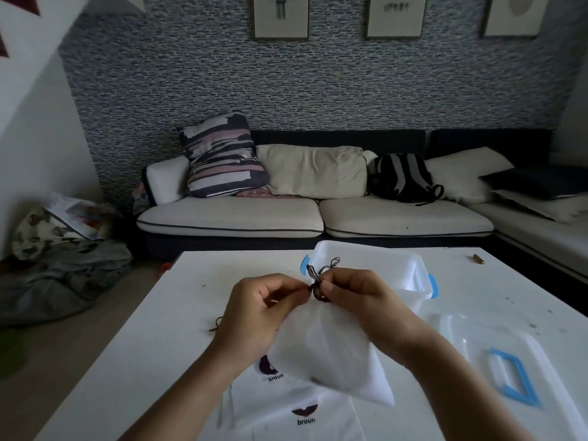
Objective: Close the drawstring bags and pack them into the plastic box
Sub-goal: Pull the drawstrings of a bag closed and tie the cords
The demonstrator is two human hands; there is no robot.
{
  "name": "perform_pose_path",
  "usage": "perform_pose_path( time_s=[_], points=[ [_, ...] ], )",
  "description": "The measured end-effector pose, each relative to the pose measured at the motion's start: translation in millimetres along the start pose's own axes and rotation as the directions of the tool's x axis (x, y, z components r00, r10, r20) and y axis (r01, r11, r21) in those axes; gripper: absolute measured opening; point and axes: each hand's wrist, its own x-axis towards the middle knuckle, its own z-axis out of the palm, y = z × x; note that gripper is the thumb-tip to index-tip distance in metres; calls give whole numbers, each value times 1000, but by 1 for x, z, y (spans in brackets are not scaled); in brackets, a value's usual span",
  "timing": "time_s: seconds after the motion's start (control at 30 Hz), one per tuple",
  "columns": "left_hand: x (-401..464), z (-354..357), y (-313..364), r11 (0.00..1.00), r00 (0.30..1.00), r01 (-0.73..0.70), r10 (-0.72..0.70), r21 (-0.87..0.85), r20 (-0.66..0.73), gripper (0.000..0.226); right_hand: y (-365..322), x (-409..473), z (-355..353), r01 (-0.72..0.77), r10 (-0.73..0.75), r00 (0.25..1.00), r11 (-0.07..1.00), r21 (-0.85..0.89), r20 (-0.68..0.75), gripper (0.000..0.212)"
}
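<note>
Fingers of both hands — left hand (265, 300), right hand (348, 296) — pinch the drawstring (318, 276) of the white bag (331, 348).

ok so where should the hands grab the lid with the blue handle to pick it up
Take the lid by its blue handle, coming from above. It lies flat on the table right of the bag, handle facing up, leaving little edge to get under.
</note>
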Motion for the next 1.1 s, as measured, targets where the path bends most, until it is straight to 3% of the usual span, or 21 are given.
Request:
perform_pose_path(
  time_s=[0.1,0.17,0.23,0.33,0.4,0.5,0.63,0.7,0.77,0.87,0.93,1.03,1.1],
  points=[
    [-2,3,-4,969,981,-175,186,176,-50,16,7,4,7,9,-9,1000,1000,-8,-25,30],
    [-3,2,-4,959,975,-196,213,206,-64,12,10,7,10,15,-17,999,999,-39,-35,29],
    [-3,2,-2,978,990,-131,138,161,-32,12,11,8,11,44,-47,998,994,-97,-38,26],
    [-5,2,2,995,994,96,-94,-36,50,21,14,10,11,91,-111,992,963,-253,-63,23],
    [-6,3,5,974,985,171,-164,-146,62,18,15,12,14,100,-124,989,962,-255,-79,19],
    [-7,4,4,961,983,184,-182,-205,32,14,14,12,16,64,-74,994,992,-113,-80,17],
    [-3,3,2,914,956,285,-294,-289,13,10,17,13,15,53,-58,994,997,-54,-91,20],
    [-1,3,1,905,950,296,-313,-304,-5,9,17,12,16,81,-100,987,986,-147,-122,22],
    [-1,4,-1,929,954,280,-298,-242,-40,10,18,13,19,108,-177,969,929,-353,-169,22],
    [-1,7,-2,981,976,183,-189,-62,-110,14,20,13,22,112,-271,938,827,-550,-217,24],
    [-2,11,0,990,976,135,-139,-33,-165,13,22,15,23,96,-291,927,794,-600,-236,24],
    [-2,20,-2,959,944,193,-239,-206,-229,8,21,16,21,95,-296,919,809,-580,-262,21],
    [-1,25,-2,852,899,311,-408,-421,-160,9,20,17,19,89,-286,918,824,-560,-274,18]
  ],
)
